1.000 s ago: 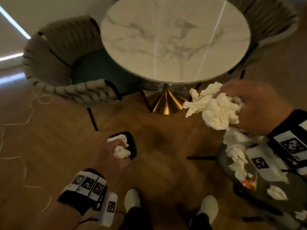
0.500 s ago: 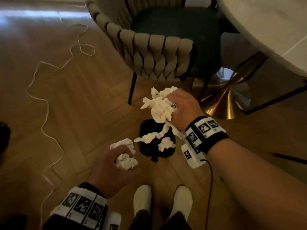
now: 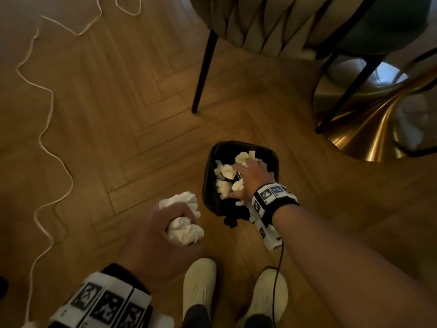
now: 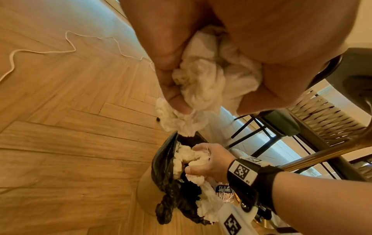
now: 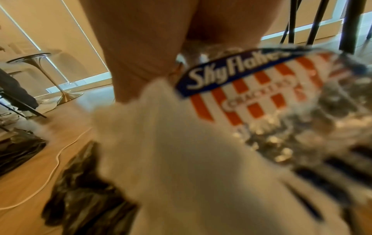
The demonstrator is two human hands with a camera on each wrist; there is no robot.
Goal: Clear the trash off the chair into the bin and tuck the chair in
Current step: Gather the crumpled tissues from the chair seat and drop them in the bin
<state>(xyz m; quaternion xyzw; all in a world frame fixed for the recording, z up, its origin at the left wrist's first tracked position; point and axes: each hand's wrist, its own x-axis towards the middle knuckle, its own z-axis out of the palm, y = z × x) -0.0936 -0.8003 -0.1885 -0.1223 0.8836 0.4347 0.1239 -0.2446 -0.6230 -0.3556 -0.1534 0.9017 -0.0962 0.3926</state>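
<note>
A small bin [image 3: 210,171] with a black liner stands on the wood floor in front of my feet. My right hand [image 3: 237,181] is down in its mouth, fingers curled round a bunch of white crumpled tissues [image 3: 225,172]. A clear cracker wrapper [image 4: 223,191] with a blue and red label hangs under that hand, and it shows blurred and close in the right wrist view [image 5: 251,89]. My left hand [image 3: 181,224] hovers just left of the bin and grips another wad of tissues [image 3: 186,229], seen close in the left wrist view [image 4: 211,76].
A woven beige chair [image 3: 255,27] with a green seat and black legs stands beyond the bin. The table's gold pedestal base [image 3: 369,129] is at the right. A white cord [image 3: 50,102] snakes over the floor at the left. My white shoes [image 3: 198,287] are below.
My right hand has dropped from above the bin into its mouth with the tissues. The left hand still holds its wad beside the bin. The head view has tilted further down.
</note>
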